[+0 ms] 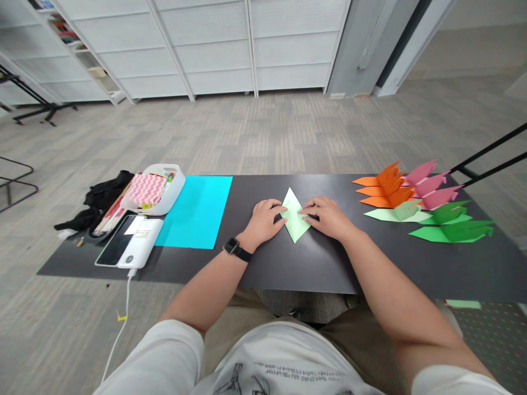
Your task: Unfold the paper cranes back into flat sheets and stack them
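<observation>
Right now, shows a pale green folded paper (293, 227) flat on the dark worktop (263, 269), between both hands. Looks kite-shaped, with a sharp point facing away, another towards the body, and faint fold lines in the lower part. Has the left hand (265, 220) bent at one side edge and the right hand (326, 218) at the other, with fingertips on the paper; cannot tell whether pinching or only pressing. Hides bits of both side edges under the fingers; leaves the layers hard to count.

Off to the left, includes a bright blue sheet (206, 211), partly covered by a white basket (175, 189) with a pink-and-white zigzag bundle (146, 188) and contents too jumbled to name. Nearer, has a phone (115, 247) beside a white power bank (144, 241) on a cable (123, 323). Over to the right, groups orange birds (382, 189), pink birds (432, 189) and green birds (450, 230) of folded paper, with overlapping wings. Cuts off black bars (494, 151) at the right edge of view.
</observation>
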A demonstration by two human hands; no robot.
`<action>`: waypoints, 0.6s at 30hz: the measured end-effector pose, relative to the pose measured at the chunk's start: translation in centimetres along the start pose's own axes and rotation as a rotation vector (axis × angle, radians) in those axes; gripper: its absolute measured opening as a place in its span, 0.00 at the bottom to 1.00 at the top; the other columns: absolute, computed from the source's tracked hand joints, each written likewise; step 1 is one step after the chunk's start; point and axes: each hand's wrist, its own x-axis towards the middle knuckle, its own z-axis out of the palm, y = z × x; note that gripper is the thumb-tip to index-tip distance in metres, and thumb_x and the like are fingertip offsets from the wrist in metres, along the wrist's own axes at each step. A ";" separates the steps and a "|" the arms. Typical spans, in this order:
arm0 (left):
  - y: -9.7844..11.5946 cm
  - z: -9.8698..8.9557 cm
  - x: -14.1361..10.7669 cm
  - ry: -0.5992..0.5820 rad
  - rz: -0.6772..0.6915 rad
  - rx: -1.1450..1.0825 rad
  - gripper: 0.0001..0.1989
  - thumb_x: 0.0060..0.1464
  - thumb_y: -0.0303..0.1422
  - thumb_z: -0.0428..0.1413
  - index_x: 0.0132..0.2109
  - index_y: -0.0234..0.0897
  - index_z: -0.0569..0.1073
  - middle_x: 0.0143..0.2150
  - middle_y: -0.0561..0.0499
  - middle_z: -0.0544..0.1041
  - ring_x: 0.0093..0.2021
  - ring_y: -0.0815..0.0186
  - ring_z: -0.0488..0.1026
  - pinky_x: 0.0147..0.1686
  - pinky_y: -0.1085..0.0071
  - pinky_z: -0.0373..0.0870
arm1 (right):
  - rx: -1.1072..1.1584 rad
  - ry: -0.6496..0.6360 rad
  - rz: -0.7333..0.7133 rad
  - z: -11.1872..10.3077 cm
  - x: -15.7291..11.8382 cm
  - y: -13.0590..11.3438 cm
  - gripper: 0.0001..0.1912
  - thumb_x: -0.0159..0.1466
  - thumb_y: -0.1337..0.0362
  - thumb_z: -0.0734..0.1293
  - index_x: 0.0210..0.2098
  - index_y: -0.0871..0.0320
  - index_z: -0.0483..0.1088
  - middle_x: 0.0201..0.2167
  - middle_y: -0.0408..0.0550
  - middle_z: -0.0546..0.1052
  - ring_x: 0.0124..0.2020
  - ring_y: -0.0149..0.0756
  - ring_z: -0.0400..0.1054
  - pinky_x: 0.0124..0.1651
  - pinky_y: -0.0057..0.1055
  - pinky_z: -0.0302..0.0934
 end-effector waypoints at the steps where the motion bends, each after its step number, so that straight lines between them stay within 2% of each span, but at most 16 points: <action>1: 0.2 -0.1 0.1 0.009 -0.003 -0.014 0.13 0.65 0.38 0.62 0.56 0.47 0.80 0.62 0.48 0.76 0.64 0.54 0.71 0.68 0.52 0.65 | -0.003 -0.003 -0.010 0.1 0.1 0.0 0.15 0.69 0.64 0.71 0.52 0.42 0.83 0.49 0.50 0.79 0.53 0.49 0.71 0.55 0.47 0.60; 5: 0.8 -0.6 0.3 0.063 -0.024 -0.078 0.09 0.68 0.41 0.60 0.48 0.43 0.79 0.58 0.48 0.78 0.61 0.57 0.73 0.67 0.55 0.66 | -0.016 0.003 -0.009 0.4 0.2 0.0 0.13 0.70 0.63 0.71 0.51 0.42 0.84 0.50 0.50 0.79 0.53 0.49 0.70 0.54 0.46 0.60; 10: 0.8 -0.8 0.3 0.111 -0.075 -0.048 0.11 0.69 0.41 0.58 0.39 0.41 0.76 0.54 0.48 0.79 0.58 0.57 0.75 0.64 0.53 0.66 | -0.032 0.017 0.013 0.7 0.1 0.1 0.13 0.70 0.62 0.71 0.51 0.42 0.84 0.51 0.50 0.79 0.53 0.49 0.70 0.55 0.47 0.60; 13: 0.5 -0.7 0.1 0.105 -0.084 0.009 0.09 0.65 0.40 0.63 0.38 0.42 0.77 0.55 0.48 0.79 0.59 0.55 0.74 0.65 0.51 0.65 | -0.047 0.036 0.024 0.8 0.1 0.1 0.13 0.70 0.63 0.71 0.50 0.42 0.84 0.51 0.51 0.79 0.52 0.49 0.70 0.54 0.47 0.60; 18: 0.1 -0.6 -0.2 0.076 -0.080 0.054 0.06 0.61 0.38 0.65 0.42 0.43 0.78 0.56 0.47 0.78 0.59 0.53 0.73 0.65 0.49 0.65 | -0.074 0.050 0.054 0.8 0.1 0.2 0.13 0.70 0.63 0.71 0.51 0.42 0.84 0.50 0.51 0.79 0.52 0.49 0.70 0.52 0.47 0.60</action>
